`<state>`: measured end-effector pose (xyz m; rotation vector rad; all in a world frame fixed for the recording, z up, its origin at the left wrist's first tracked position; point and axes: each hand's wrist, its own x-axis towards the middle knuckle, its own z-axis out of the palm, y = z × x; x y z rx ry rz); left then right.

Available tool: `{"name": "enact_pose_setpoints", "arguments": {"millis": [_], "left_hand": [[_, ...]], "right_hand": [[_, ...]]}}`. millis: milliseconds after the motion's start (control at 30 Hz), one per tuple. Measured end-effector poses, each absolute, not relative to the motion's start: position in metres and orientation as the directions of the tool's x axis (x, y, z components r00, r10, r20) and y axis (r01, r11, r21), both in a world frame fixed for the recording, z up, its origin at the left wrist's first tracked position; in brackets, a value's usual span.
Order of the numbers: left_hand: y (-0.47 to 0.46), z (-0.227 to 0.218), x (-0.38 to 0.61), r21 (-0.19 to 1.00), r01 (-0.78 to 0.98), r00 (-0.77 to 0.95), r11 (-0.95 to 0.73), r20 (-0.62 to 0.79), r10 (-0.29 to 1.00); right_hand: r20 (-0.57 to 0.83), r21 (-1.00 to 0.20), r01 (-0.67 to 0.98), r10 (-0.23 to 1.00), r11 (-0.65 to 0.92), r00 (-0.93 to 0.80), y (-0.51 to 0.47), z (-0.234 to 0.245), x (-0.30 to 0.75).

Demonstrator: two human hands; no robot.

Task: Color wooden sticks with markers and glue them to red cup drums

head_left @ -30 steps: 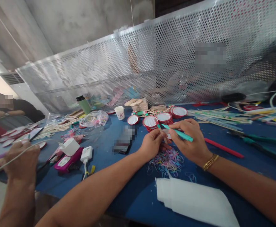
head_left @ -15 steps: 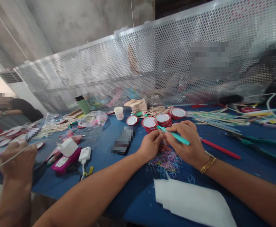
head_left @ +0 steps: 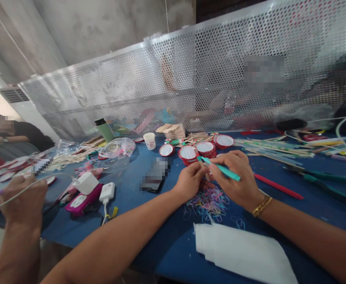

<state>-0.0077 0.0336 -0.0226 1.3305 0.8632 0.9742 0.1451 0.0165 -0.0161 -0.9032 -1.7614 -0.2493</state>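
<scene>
Pinched in my left hand (head_left: 190, 182) is a thin wooden stick (head_left: 198, 155), its upper end coloured red and green. My right hand (head_left: 238, 178) is closed around a teal marker (head_left: 228, 172), whose tip meets or nearly meets the stick's green part. Fingers partly hide the stick's lower portion. Directly below both hands lies a heap of thin coloured loops (head_left: 210, 203), perhaps rubber bands. Behind the hands stand stacks of red-rimmed discs (head_left: 187, 153). A red marker (head_left: 278, 186) rests to the right of my right hand.
Pliers (head_left: 324, 179) with green handles lie at right, beside loose sticks (head_left: 276, 150). A phone (head_left: 155, 175), a paper cup (head_left: 149, 141) and a magenta power strip (head_left: 82, 203) with chargers sit left. White cloth-like material (head_left: 241, 246) lies in front. Another person's hand (head_left: 25, 197) is at far left.
The marker tip has shifted slightly against the coloured end of the stick. Both hands keep their hold, and the view has moved a little.
</scene>
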Motion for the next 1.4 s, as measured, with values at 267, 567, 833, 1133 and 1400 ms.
{"name": "enact_pose_setpoints", "arguments": {"millis": [267,567,833,1133,1400], "left_hand": [[0.0319,-0.0225,-0.0072,0.998,-0.067,0.370,-0.015,0.039,0.928],[0.0340,-0.0228,-0.0082,0.997,-0.068,0.392,-0.034,0.058,0.918],[0.0338,-0.0236,-0.0079,0.996,-0.085,0.389,-0.020,0.052,0.920],[0.0339,-0.0223,-0.0076,0.996,-0.093,0.384,-0.010,0.045,0.922],[0.0341,-0.0231,-0.0077,0.997,-0.082,0.371,-0.008,0.038,0.928]], "right_hand": [[0.891,-0.239,0.668,0.432,0.705,-0.138,0.0161,-0.0165,0.1438],[0.898,-0.224,0.661,0.415,0.716,-0.145,0.0153,-0.0145,0.1437],[0.887,-0.250,0.675,0.444,0.694,-0.127,0.0144,-0.0134,0.1434],[0.894,-0.264,0.683,0.439,0.681,-0.092,0.0163,-0.0135,0.1449],[0.902,-0.241,0.674,0.417,0.699,-0.109,0.0152,-0.0149,0.1442]]}}
